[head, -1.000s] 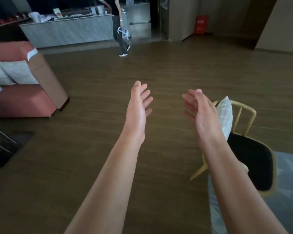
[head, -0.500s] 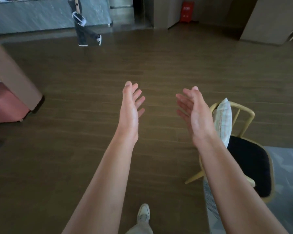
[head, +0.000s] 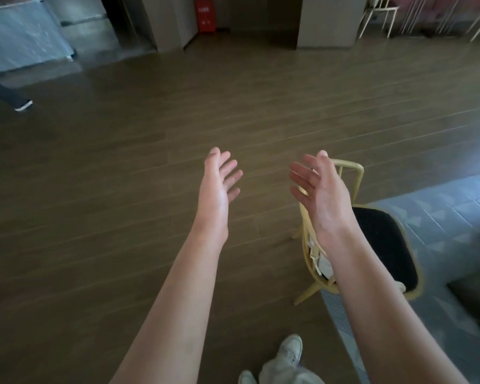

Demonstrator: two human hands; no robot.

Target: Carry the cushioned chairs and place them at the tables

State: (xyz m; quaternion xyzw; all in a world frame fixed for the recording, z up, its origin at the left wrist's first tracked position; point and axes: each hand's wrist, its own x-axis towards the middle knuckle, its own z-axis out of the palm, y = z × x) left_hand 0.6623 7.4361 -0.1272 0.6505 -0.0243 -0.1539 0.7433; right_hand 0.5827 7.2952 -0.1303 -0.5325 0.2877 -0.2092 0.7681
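Chair (head: 383, 245) stands just behind the right hand (head: 323, 192), unheld; left hand (head: 218, 184) hovers apart, both with fingers spread, likely readying to grasp its frame

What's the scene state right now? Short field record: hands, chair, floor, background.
left hand: open, fingers spread, holds nothing
right hand: open, palm facing left, holds nothing, in front of the chair's backrest in the picture
cushioned chair: yellow frame, black seat pad, upright on the floor, partly on the grey rug
pillow: pale, mostly hidden behind the right forearm
floor: brown wood planks
background: red box by a pillar, pale chair legs far right
task status: chair not yet gripped
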